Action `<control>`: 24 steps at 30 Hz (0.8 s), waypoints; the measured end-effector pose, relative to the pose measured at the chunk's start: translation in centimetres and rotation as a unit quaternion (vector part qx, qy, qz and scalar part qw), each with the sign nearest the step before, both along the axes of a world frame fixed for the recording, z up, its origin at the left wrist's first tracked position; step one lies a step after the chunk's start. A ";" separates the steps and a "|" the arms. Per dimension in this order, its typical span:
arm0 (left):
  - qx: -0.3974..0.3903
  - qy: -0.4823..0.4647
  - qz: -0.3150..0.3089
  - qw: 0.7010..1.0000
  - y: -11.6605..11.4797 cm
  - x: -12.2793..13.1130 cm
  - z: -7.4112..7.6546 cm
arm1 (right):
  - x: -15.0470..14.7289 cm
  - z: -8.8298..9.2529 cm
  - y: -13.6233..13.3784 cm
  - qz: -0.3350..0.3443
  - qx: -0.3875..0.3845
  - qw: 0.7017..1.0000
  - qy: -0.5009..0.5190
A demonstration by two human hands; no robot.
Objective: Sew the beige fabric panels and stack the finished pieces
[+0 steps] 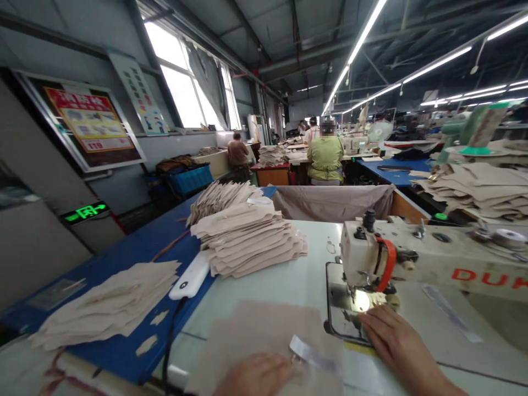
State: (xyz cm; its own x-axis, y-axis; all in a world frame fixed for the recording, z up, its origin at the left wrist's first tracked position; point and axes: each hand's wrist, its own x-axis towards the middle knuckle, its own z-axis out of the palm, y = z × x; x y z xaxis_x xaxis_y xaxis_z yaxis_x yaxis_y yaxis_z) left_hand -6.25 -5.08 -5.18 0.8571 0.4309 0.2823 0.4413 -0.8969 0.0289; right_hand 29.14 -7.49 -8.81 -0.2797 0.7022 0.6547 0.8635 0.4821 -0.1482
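Note:
A sewing machine (371, 264) with an orange-red strap on its head stands on the right of the pale table. Right beside its lit needle area is my right hand (398, 338), fingers bent and pressed together; whatever lies under the fingertips is hidden. My left hand (258, 375), smeared by motion, is over a beige fabric piece (256, 330) at the front of the table. Close to its fingertips, a narrow white strip (311, 353) lies across that fabric. Whether the left fingers grip anything is unclear.
Stacked beige fabric pieces (251, 242) stand behind the hands, with a white device (190, 278) and its black cable beside them. More pieces (111, 300) lie on the blue table (127, 242). A clear strip (451, 313) lies under the machine arm. People sit farther off.

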 end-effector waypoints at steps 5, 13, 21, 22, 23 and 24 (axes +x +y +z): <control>0.098 -0.190 0.365 0.906 7.8 -2.7 13.6 | 0.6 -0.3 0.4 0.027 0.027 0.999 -0.036; 0.110 -0.141 0.395 0.901 19.8 -1.3 18.8 | 0.7 -0.1 0.9 0.015 0.050 0.997 -0.051; 0.072 -0.087 0.420 0.900 20.4 -2.2 10.6 | 0.9 -0.1 0.9 0.010 0.078 0.994 -0.073; 0.075 -0.087 0.420 0.900 19.8 -3.3 10.5 | 1.1 -0.2 0.9 0.015 0.069 0.995 -0.070; 0.077 -0.088 0.420 0.900 19.1 -4.7 10.6 | 1.3 -0.4 0.9 0.020 0.058 0.996 -0.066; 0.079 -0.090 0.422 0.899 18.4 -6.4 10.8 | 1.5 -0.5 0.9 0.027 0.048 0.997 -0.062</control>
